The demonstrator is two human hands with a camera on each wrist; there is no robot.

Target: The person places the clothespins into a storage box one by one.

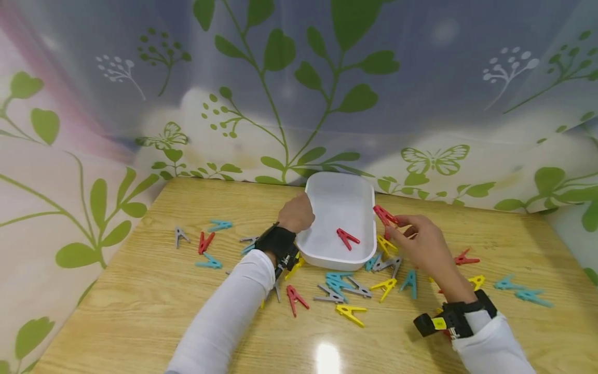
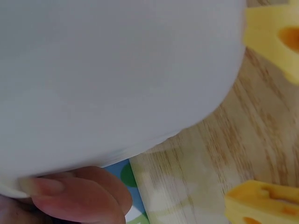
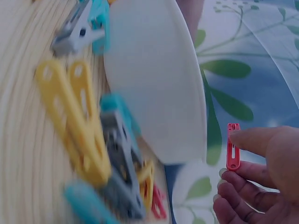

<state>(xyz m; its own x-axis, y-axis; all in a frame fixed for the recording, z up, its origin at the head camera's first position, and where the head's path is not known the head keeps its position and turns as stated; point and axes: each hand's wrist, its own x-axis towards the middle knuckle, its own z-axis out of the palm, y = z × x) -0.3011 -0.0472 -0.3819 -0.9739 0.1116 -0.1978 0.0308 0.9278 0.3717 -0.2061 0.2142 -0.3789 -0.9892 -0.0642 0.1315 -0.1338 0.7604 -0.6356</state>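
Observation:
A white plastic basin (image 1: 334,205) stands against the patterned cloth, with one red clothespin (image 1: 348,238) lying inside. My left hand (image 1: 297,213) grips the basin's left rim; in the left wrist view its fingers (image 2: 84,193) curl at the basin's edge. Just beyond the right rim, my right hand (image 1: 422,241) pinches another red clothespin (image 1: 385,214) between thumb and fingers. That same red clothespin (image 3: 233,147) shows upright between the fingertips in the right wrist view.
Clothespins in yellow, blue, grey and red lie scattered on the wooden table (image 1: 140,301). A yellow clothespin (image 1: 350,314) and a red one (image 1: 296,299) are in front of the basin. Two blue clothespins (image 1: 533,297) lie far right. Behind hangs a leaf-patterned cloth (image 1: 420,114).

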